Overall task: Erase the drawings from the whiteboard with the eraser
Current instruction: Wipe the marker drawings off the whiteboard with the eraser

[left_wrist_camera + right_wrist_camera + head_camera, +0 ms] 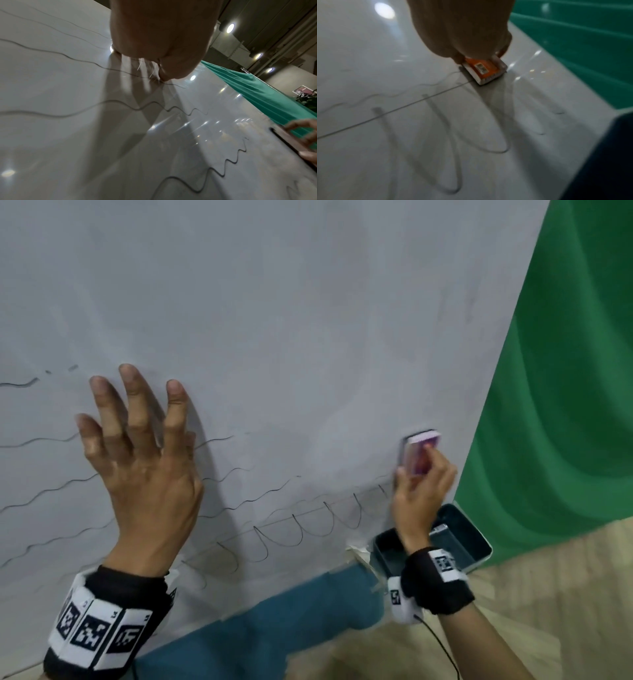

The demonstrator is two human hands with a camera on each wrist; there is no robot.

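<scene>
Whiteboard, lying flat, partly wiped. Upper and right areas read clean apart from faint smudges; wavy lines at left and a row of loops along a straight line near the bottom edge remain. Eraser, pinched between the fingers and thumb of the right hand, presses on the board close to its right edge, just above the loops' right end. Left hand rests its spread, straight fingers on the board over the wavy lines. Judged: roughly half done; lower-left drawings left.
</scene>
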